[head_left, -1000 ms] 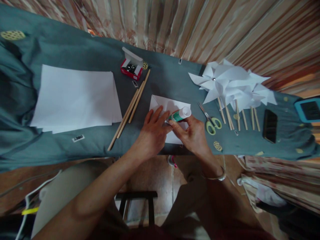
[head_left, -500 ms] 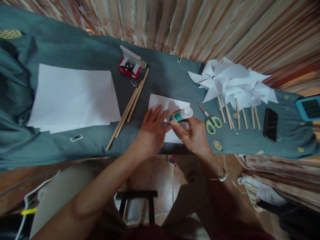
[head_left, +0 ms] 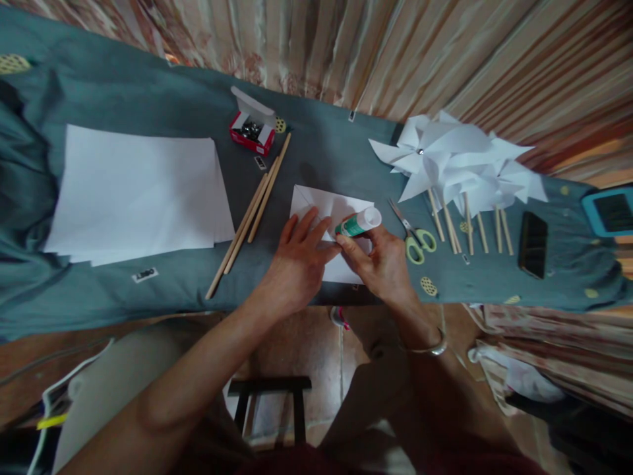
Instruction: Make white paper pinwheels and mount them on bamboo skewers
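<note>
In front of me a white paper square (head_left: 341,206) with cut and crease lines lies on the cloth-covered table. My left hand (head_left: 301,257) rests on it, fingers spread and pressing the paper down. My right hand (head_left: 383,260) is closed round a green and white glue stick (head_left: 359,223), tilted with its lower end close to the paper's middle. The glue tip is hidden by my fingers. Just right of that hand lie scissors (head_left: 418,243) with light green handles.
Stacked white sheets (head_left: 141,194) lie at left, beside several wooden sticks (head_left: 252,218). An open red box (head_left: 252,128) of small metal pieces stands behind them. Paper pinwheels (head_left: 459,161) on sticks are piled at right, near a black phone (head_left: 533,244) and a blue-framed device (head_left: 610,210).
Both hands and the glue stick keep nearly the same place on the paper. The whole view has shifted slightly.
</note>
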`<state>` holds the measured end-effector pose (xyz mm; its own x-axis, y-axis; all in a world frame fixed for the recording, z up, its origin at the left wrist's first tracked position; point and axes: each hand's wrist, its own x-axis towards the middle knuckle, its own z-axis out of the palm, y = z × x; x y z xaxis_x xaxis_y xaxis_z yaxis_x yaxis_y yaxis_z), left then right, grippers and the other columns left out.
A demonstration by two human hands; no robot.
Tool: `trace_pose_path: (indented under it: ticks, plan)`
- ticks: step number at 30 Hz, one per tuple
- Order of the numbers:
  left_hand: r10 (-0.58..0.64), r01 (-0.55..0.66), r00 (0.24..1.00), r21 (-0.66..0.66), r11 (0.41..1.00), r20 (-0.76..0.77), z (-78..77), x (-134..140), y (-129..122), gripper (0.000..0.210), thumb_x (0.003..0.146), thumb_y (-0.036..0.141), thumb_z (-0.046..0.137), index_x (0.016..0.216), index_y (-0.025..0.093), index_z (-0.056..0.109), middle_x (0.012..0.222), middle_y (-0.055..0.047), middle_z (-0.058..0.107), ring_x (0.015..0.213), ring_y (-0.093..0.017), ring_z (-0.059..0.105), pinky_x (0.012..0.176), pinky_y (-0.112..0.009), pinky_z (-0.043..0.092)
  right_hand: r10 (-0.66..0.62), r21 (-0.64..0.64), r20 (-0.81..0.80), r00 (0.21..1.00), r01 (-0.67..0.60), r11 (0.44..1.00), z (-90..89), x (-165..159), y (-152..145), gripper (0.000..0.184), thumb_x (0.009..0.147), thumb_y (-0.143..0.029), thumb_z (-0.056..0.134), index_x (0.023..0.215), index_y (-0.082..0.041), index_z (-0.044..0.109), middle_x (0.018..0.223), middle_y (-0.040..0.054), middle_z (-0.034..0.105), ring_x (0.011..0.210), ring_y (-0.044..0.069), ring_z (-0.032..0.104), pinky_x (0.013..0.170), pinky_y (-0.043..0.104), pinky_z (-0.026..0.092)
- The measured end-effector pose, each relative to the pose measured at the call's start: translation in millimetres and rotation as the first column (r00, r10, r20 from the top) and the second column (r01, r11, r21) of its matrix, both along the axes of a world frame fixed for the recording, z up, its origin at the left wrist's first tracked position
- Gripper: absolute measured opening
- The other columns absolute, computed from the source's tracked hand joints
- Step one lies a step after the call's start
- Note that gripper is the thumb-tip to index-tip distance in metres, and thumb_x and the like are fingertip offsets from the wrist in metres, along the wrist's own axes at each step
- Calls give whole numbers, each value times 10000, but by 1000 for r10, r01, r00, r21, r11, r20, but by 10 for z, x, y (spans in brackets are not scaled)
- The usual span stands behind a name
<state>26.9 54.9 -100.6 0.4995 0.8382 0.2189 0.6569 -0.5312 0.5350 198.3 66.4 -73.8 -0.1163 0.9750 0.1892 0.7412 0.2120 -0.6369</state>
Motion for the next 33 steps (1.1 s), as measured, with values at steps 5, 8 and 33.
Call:
trace_pose_path:
  ticks: [5, 8, 33]
  plan:
    - [6, -6, 1000, 9, 1000, -1, -11, 12, -3, 405, 860, 64, 462, 1184, 220, 649, 1455, -102, 475, 1434, -332, 277, 1148, -579, 225, -3, 9, 0, 1000, 3, 1000, -6, -11, 15, 204, 857, -393, 628, 880, -192, 655, 806, 58, 684, 711, 192, 631, 680, 331, 497]
    - [5, -5, 1000, 15, 1000, -2, -11, 15, 0, 395, 854, 69, 477, 1178, 208, 655, 1450, -119, 478, 1428, -345, 284, 1145, -582, 227, -5, 20, -5, 1000, 5, 1000, -12, -18, 23, 193, 856, -393, 627, 878, -202, 650, 800, 49, 684, 715, 191, 631, 673, 329, 499]
    - [-2, 1, 1000, 16, 1000, 16, 1, 4, 9, 376, 859, 70, 468, 1132, 213, 683, 1436, -114, 498, 1427, -336, 294, 1141, -578, 238, -202, -266, -632, 748, 35, 963, -6, 163, 137, 266, 831, -490, 624, 840, -226, 656, 795, 21, 684, 712, 161, 647, 693, 340, 561]
